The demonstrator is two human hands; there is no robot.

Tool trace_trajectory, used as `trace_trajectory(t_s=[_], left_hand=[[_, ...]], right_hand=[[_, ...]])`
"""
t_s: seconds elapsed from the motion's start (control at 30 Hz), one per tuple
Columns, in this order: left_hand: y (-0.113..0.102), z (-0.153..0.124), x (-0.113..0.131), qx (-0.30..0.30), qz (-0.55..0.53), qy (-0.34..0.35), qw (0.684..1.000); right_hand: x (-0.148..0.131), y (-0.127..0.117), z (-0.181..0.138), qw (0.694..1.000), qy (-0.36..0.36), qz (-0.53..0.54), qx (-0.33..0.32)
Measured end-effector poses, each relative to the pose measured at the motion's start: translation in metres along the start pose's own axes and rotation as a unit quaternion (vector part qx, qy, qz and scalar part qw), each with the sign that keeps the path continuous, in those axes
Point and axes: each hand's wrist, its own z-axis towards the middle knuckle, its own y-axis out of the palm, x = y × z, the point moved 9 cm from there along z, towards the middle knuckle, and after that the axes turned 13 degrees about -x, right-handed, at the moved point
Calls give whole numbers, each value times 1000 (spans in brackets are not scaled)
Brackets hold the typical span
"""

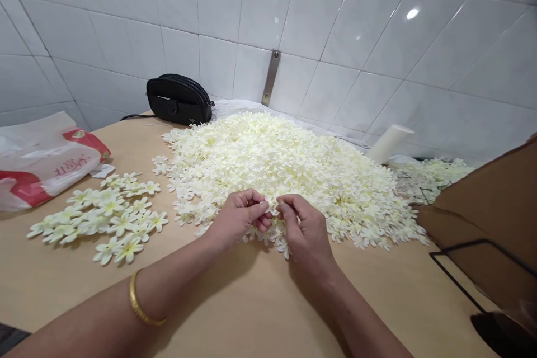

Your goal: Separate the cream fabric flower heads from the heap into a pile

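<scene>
A: Hands?
B: Left hand point(241, 217) & right hand point(305, 230) both pinch one flower point(272, 205), at the pile's point(293, 156) near edge.
A: Risk?
B: Prob tears if tugged hard; left forearm could scatter the laid-out flowers point(104, 215) on the table point(251, 302).

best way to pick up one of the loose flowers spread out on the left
Probably pinch one petal tip from above with the left hand: the loose flowers lie flat on the table, petals splayed outward.
</scene>
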Motion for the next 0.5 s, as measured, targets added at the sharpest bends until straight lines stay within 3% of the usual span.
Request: trace_trajectory(t_s=[0.33, 0.5], left_hand=[[3, 1, -3, -35, 60, 1, 998], [-1, 2, -1, -13, 15, 6, 1000]], right_hand=[[1, -2, 1, 993, 15, 114, -6], [12, 4, 2, 985, 76, 150, -37]])
